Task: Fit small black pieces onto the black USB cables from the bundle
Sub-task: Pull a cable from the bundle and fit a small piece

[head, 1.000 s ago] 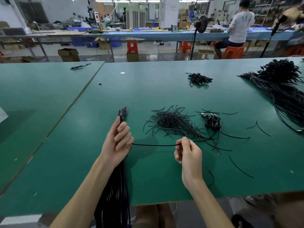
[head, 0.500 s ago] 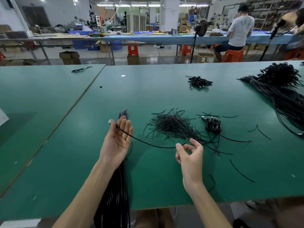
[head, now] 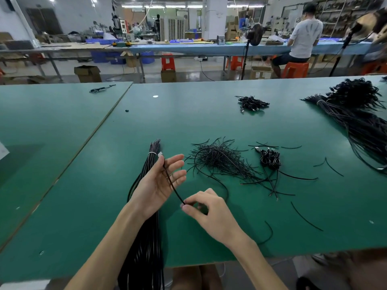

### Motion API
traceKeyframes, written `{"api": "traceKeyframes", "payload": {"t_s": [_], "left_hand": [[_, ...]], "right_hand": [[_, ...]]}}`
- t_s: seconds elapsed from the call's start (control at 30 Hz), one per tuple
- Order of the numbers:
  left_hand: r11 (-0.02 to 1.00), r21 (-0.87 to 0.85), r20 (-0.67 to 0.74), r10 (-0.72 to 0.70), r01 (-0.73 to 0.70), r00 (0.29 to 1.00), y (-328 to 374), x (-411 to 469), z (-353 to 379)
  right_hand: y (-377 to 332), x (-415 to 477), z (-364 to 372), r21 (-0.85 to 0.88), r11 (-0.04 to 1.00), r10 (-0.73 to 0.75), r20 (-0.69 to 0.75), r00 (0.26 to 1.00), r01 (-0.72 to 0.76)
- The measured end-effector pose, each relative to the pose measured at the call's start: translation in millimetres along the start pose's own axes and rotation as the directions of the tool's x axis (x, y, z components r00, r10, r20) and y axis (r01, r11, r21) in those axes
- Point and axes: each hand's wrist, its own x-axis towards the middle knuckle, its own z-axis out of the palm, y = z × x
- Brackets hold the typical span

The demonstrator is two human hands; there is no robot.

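The tied bundle of black USB cables (head: pixel 149 164) lies on the green table (head: pixel 88 206) and hangs over the near edge under my left forearm. My left hand (head: pixel 159 185) is turned palm up above the bundle, fingers spread, and pinches the top of one black cable (head: pixel 170 183) between thumb and forefinger. The cable runs down across the palm. My right hand (head: pixel 209 212) pinches the cable's lower part between thumb and fingertips. A heap of small thin black pieces (head: pixel 219 159) lies just beyond my hands.
A clump of cable ends with plugs (head: pixel 270 161) lies right of the heap, with loose black strands (head: pixel 305 218) scattered around it. Another small clump (head: pixel 251 103) sits farther back. A large cable bundle (head: pixel 360 120) fills the right side. A person sits at the far bench.
My left hand lifted off the bundle and turned palm up with one cable. That cable swung from lying sideways to running across the palm. My right hand moved left, closer to the left hand.
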Motion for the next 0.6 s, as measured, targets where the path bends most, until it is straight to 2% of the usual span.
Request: {"api": "traceKeyframes", "payload": {"t_s": [0.1,0.23,0.33,0.43,0.5,0.53,0.6], "left_hand": [[0.999,-0.042,0.006,-0.009,0.009,1.000,2,-1,2],[0.978,-0.209,-0.023,-0.004,-0.001,1.000,6,-4,0],[0.977,-0.212,-0.036,-0.015,0.007,0.999,8,-7,-2],[0.999,-0.044,0.067,-0.004,0.007,0.998,7,-10,-2],[0.978,0.205,0.076,0.018,-0.033,0.997,1,-12,1],[0.928,0.369,0.059,0.040,-0.059,0.997,-4,-13,4],[0.740,0.658,0.070,0.128,-0.142,0.989,-17,-17,11]], "right_hand": [[-1,-1,-3,0.043,0.997,0.057,-0.011,0.998,-0.056],[-4,-1,-7,0.162,0.984,0.082,-0.058,0.995,-0.072],[-5,-2,-3,0.103,0.989,0.114,-0.104,0.988,-0.104],[-6,0,0,0.083,0.990,0.128,-0.179,0.976,-0.115],[-6,1,-1,0.106,0.987,0.144,-0.245,0.959,-0.121],[-5,1,-2,0.108,0.986,0.149,-0.269,0.952,-0.124],[-5,1,-3,0.107,0.986,0.152,-0.290,0.945,-0.126]]}}
